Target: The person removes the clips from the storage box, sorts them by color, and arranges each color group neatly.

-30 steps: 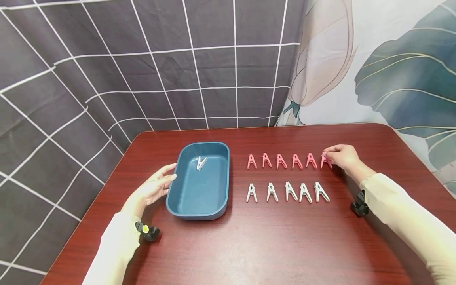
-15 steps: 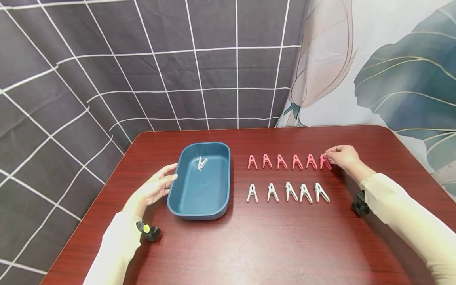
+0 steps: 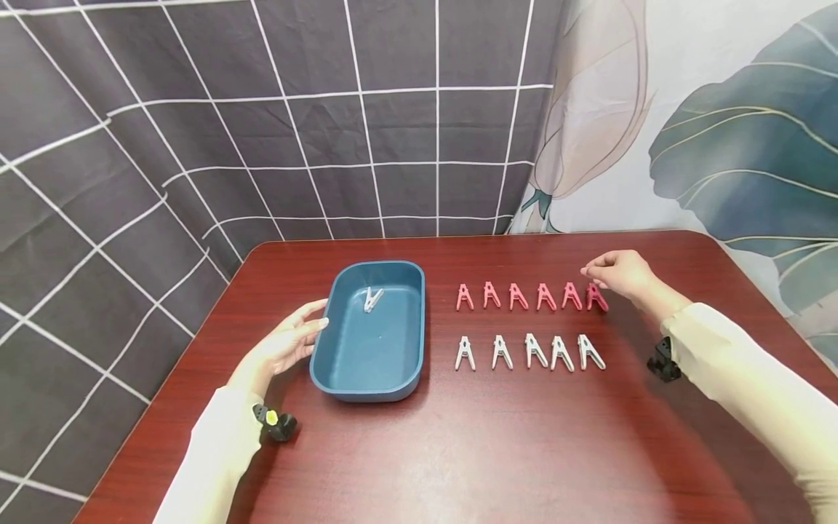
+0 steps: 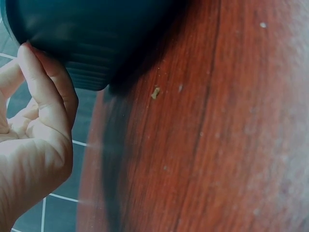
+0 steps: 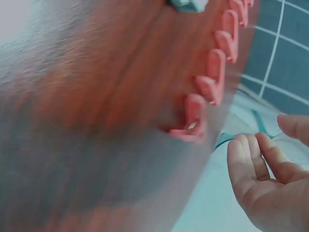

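My left hand (image 3: pixel 284 342) holds the left rim of a blue rectangular tub (image 3: pixel 366 397), thumb at the edge and fingers against the outer wall (image 4: pixel 87 67). One white clothespin (image 3: pixel 371 299) lies inside, toward the far end. Just above the right end of a row of pink clothespins hovers my right hand (image 3: pixel 622 274), holding nothing; a gap shows between its thumb (image 5: pixel 292 126) and fingers (image 5: pixel 241 152). The end pink clothespin (image 3: pixel 596 297) stands below it with its legs apart. Several more pink clothespins (image 3: pixel 543 297) stand left of that one.
Nearer than the pink row, several white clothespins (image 3: pixel 535 352) form a second row on the dark red table (image 3: pixel 497 451). A grey gridded cloth (image 3: pixel 406 124) and a patterned cloth (image 3: pixel 602 196) hang behind the table. Both wrists wear black cameras.
My right hand has let go of the end pink clothespin and risen slightly away from it, leaving it standing in the row. The left hand stays at the tub.
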Demonstrator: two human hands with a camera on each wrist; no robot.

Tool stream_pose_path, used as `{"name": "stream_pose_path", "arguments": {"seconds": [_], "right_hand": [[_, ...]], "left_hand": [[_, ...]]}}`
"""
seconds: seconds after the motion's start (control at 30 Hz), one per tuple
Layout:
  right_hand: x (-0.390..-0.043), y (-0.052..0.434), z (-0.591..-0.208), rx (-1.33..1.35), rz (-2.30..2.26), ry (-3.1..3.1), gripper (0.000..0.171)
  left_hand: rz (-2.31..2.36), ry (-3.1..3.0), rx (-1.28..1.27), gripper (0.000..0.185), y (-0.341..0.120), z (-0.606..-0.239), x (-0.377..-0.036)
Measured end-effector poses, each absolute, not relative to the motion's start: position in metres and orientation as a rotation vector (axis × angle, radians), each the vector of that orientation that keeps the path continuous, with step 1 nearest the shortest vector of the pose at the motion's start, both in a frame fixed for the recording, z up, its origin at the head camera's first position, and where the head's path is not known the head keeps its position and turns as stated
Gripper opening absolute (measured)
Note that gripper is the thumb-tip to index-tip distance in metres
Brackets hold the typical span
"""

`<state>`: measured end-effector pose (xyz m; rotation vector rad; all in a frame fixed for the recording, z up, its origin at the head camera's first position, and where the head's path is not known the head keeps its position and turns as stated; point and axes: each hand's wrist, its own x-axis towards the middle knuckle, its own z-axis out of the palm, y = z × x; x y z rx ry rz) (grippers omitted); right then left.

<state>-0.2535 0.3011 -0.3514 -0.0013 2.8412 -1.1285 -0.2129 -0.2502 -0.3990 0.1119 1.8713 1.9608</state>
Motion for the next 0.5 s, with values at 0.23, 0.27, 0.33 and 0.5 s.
{"name": "stream_pose_path", "arguments": {"seconds": [0.23, 0.27, 0.33, 0.5], "right_hand": [[-0.254, 0.278, -0.329, -0.127, -1.032, 2.874, 0.041], [-0.254, 0.273, -0.326, -0.141, -1.026, 2.872, 0.041], [-0.252, 0.264, -0.320, -0.166, -1.020, 2.868, 0.041], [-0.252, 0.240, -0.309, -0.262, -0.970, 2.894, 0.040]], "left_hand": [[1.962, 1.868, 0.106, 0.051, -0.249, -0.397, -0.212], [1.963, 1.865, 0.103, 0.051, -0.249, -0.396, -0.212], [1.966, 1.863, 0.098, 0.050, -0.249, -0.397, -0.213], [1.967, 1.865, 0.106, 0.047, -0.251, -0.399, -0.214]]}}
